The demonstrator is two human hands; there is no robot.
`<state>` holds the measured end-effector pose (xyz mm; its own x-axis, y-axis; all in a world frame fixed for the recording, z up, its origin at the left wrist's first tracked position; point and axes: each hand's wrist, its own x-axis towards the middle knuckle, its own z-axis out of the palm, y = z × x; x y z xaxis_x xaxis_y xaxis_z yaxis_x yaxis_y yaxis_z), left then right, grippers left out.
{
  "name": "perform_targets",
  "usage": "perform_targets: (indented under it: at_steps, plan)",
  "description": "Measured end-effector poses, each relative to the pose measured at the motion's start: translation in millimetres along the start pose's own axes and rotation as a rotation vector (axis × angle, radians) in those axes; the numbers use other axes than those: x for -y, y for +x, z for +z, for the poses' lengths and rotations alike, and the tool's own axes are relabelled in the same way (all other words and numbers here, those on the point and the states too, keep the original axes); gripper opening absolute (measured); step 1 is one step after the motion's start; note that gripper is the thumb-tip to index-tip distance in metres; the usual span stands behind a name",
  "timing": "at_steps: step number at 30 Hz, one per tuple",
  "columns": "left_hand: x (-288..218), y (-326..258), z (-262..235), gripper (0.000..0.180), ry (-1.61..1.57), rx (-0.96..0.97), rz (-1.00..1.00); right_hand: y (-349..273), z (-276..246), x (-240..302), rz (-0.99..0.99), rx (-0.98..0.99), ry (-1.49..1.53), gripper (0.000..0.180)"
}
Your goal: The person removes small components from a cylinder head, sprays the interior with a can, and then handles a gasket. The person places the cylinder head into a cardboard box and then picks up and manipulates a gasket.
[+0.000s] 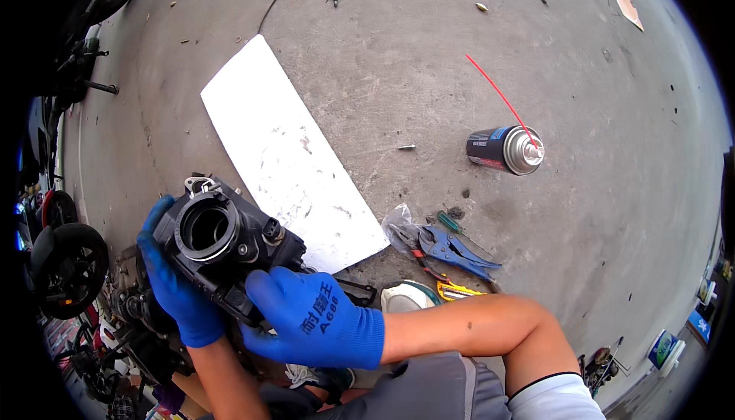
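Note:
A black throttle body [223,238] with a wide round rubber mouth is held up at the lower left. My left hand [172,282], in a blue glove, wraps its left side, fingers along the outer edge and palm beneath. My right hand [310,317], gloved alike, presses curled fingers against the part's lower right edge; the fingertips are partly hidden, so whether a small piece is between them does not show. The part's dark opening faces up toward me. Behind and below it, dark engine machinery [142,305] is partly covered by my left hand.
A white sheet [287,160] with dirt marks lies beyond the part. Right of it are blue locking pliers [452,251], a yellow tool [458,291], a green-handled tool [449,222] and a bolt [406,147]. A spray can [505,150] with a red straw stands farther right. Motorcycles line the left.

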<state>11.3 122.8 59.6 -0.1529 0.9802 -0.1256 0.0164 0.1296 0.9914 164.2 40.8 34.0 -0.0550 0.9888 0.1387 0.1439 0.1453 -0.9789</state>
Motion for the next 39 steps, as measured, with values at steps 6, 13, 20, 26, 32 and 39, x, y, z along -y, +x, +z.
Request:
perform_targets:
  at_steps: [6,13,20,26,32,39]
  plan:
    - [3,14,-18,0.044,0.494,0.119,0.111,-1,8,-7,0.507,0.111,0.393,0.045]
    - [14,13,31,0.039,1.062,0.37,0.195,-38,14,-37,0.791,-0.073,0.792,0.045]
    - [39,19,30,0.053,1.052,0.561,0.169,-50,5,-65,0.934,-0.089,0.853,0.053]
    - [60,5,-36,0.067,1.088,0.451,0.332,-41,-26,-57,0.969,0.209,0.368,0.038]
    - [56,-11,-52,0.082,1.146,0.501,0.273,-69,-76,-56,0.894,0.126,-0.209,0.017]
    - [48,-29,-34,0.1,1.421,0.574,0.288,-149,-94,-79,0.391,0.241,-0.926,0.042]
